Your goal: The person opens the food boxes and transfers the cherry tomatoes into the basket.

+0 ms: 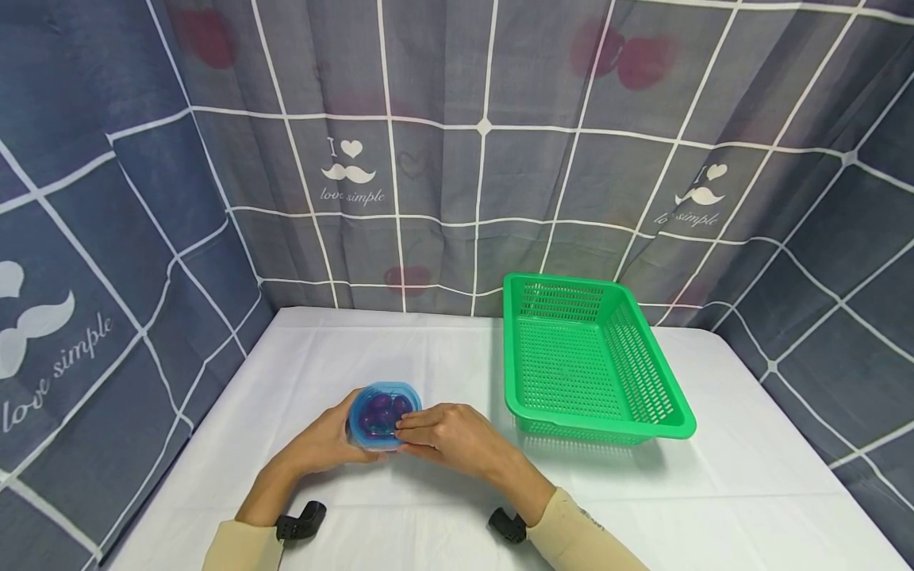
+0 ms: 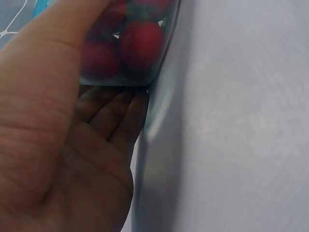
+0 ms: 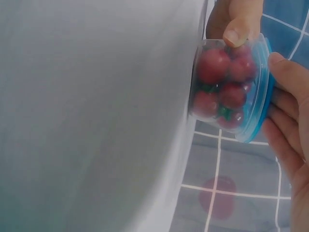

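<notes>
A small clear plastic food container (image 3: 224, 87) with a blue lid (image 1: 386, 388) stands on the white table. Inside are several round red fruits (image 2: 141, 44) with bits of green, like cherry tomatoes; through the lid they look purple. My left hand (image 1: 330, 434) grips the container from the left, thumb along its near side. In the left wrist view its other fingers reach round low by the base, partly hidden. My right hand (image 1: 453, 436) rests fairly straight fingers on the lid's right part, its thumb (image 3: 284, 67) at the rim.
A large green plastic basket (image 1: 571, 361) with slotted walls sits on the table (image 1: 457, 341), right of the hands. Checked grey-blue curtains (image 1: 443, 174) hang behind and on both sides. Both wrists carry black bands (image 1: 303, 522) below beige sleeves.
</notes>
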`<action>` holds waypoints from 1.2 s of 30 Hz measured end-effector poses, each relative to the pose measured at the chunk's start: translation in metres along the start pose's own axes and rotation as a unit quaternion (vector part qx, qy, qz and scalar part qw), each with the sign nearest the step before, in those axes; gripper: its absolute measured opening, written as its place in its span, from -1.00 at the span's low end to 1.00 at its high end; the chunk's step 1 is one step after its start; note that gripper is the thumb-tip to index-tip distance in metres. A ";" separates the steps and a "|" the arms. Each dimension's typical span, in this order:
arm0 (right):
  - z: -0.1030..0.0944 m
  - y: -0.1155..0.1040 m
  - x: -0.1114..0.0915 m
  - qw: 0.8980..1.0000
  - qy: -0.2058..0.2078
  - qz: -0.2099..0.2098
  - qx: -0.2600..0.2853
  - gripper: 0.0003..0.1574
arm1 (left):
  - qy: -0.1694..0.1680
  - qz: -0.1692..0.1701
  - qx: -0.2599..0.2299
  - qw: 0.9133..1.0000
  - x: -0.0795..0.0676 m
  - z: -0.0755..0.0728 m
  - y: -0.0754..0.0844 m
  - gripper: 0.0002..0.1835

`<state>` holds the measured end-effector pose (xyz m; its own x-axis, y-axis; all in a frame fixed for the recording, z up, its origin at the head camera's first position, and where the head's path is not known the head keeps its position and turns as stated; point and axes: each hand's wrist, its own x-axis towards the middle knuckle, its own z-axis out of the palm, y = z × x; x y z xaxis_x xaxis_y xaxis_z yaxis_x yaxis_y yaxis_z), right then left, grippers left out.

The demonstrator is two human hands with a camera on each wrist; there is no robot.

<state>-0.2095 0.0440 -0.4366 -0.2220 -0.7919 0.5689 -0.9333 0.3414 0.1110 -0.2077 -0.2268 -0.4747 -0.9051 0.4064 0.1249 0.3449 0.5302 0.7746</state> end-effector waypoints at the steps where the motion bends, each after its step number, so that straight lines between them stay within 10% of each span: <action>1: 0.000 0.000 0.000 1.000 0.004 -0.004 0.000 -0.68 | 0.001 0.001 0.001 1.000 0.000 0.000 0.000 0.16; 36: 0.002 0.001 -0.002 0.999 0.004 -0.037 -0.009 -0.75 | -0.007 -0.009 0.012 1.000 0.000 0.000 0.001 0.15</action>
<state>-0.2107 0.0446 -0.4389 -0.1507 -0.8108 0.5656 -0.9415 0.2921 0.1678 -0.2076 -0.2265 -0.4737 -0.9076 0.4068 0.1036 0.3353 0.5541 0.7620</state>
